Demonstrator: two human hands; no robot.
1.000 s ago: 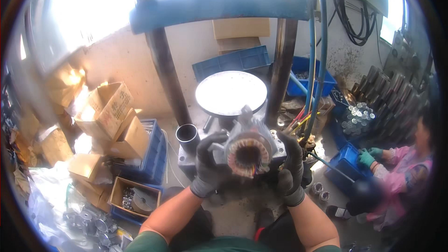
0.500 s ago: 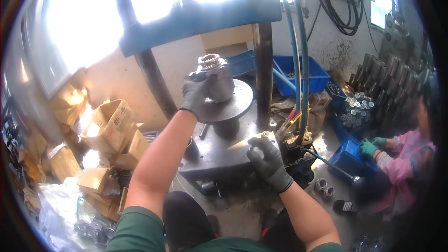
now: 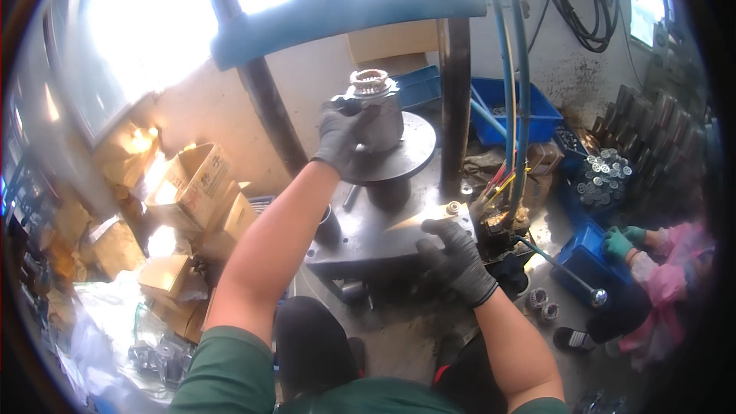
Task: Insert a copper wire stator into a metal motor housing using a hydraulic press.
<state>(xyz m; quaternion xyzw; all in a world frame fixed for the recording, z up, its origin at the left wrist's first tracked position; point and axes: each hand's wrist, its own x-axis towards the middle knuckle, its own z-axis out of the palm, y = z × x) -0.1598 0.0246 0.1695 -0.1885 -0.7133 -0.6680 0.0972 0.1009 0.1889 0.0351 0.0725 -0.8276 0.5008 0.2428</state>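
Observation:
A grey metal cylinder [image 3: 386,124] stands upright on a round steel plate [image 3: 414,155]. A pale ring, looking like motor windings, pokes out of its top. My left hand [image 3: 339,136], in a dark glove, grips the cylinder's left side; some fingertips are hidden behind it. Over the front right edge of the metal bench [image 3: 356,244], my gloved right hand [image 3: 457,262] hovers with its fingers apart and nothing in them. Just beyond it on the bench lies a small round brass-coloured piece [image 3: 453,208].
A blue crossbeam [image 3: 349,11] spans dark posts behind the plate. Cardboard boxes [image 3: 188,192] crowd the left. Hoses [image 3: 521,107], a knobbed lever [image 3: 599,297] and blue bins [image 3: 540,111] stand right. A co-worker's green-gloved hands [image 3: 617,244] are over a bin.
The whole view has shifted, moving the scene right and slightly up. My left hand keeps its hold on the cylinder. My right hand has drawn slightly back from the small piece.

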